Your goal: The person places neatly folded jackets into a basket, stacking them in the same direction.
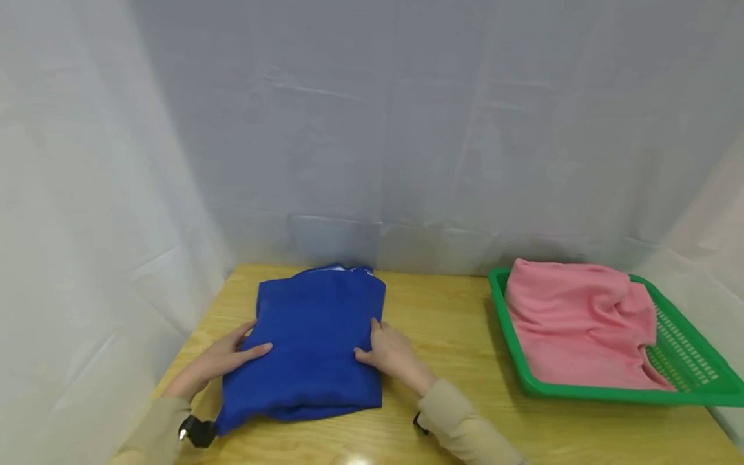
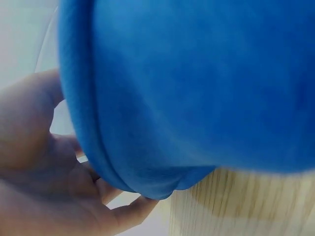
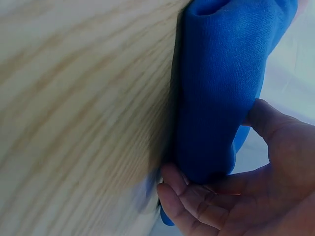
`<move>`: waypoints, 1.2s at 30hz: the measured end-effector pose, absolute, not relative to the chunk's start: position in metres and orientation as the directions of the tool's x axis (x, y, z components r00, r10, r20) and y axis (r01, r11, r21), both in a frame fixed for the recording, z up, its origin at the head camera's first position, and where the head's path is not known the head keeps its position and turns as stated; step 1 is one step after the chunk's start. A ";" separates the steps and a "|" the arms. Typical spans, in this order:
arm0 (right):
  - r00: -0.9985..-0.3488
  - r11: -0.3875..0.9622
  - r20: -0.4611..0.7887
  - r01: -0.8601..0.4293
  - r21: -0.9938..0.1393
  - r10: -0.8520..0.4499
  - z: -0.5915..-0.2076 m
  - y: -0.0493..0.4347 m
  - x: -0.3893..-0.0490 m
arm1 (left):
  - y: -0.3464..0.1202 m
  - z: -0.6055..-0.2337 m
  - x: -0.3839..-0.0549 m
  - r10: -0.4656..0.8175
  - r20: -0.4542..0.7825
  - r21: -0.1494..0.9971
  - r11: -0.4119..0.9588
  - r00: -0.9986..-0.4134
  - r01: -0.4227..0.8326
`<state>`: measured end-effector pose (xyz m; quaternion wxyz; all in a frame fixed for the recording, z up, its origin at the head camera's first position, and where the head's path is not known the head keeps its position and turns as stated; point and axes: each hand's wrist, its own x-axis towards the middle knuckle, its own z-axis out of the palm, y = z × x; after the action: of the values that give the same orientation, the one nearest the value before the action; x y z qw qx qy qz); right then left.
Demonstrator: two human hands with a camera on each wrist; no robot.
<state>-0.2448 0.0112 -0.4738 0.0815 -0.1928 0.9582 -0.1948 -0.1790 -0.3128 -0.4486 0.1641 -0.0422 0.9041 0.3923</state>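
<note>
A folded blue garment (image 1: pixel 316 342) lies on the wooden table, with a little white showing at its far edge and its near left corner drooping outward. At its left edge my left hand (image 1: pixel 229 355) holds it, thumb on top. In the left wrist view, the fingers (image 2: pixel 133 211) reach under the rounded blue fold. My right hand (image 1: pixel 392 352) grips the right edge, its thumb also on the upper face. The right wrist view shows fingertips (image 3: pixel 172 194) tucked low by the tabletop, beneath the thick folded side.
On the right of the table (image 1: pixel 442 323) stands a green plastic basket (image 1: pixel 523 371) with perforated sides. A pink cloth (image 1: pixel 575 323) lies in it, draped up over the far rim. Pale sheeting (image 1: pixel 372 129) hangs behind the table and along both sides.
</note>
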 end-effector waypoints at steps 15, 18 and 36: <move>-0.925 0.877 -0.110 -0.299 -0.376 -0.363 -0.472 0.036 -0.247 | -0.284 -0.450 -0.183 0.045 -0.274 0.685 0.710 -0.961 -0.162; -0.929 0.885 -0.117 -0.289 -0.365 -0.352 -0.472 0.039 -0.247 | -0.279 -0.451 -0.183 0.042 -0.257 0.672 0.726 -0.966 -0.147; -0.946 0.897 -0.091 -0.260 -0.357 -0.311 -0.474 0.072 -0.241 | -0.245 -0.452 -0.189 0.064 -0.206 0.625 0.776 -0.976 -0.081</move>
<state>-0.2411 0.0723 -0.4745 0.0730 -0.1470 0.9712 -0.1728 -0.1889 -0.2452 -0.4522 0.1084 -0.0047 0.9362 0.3343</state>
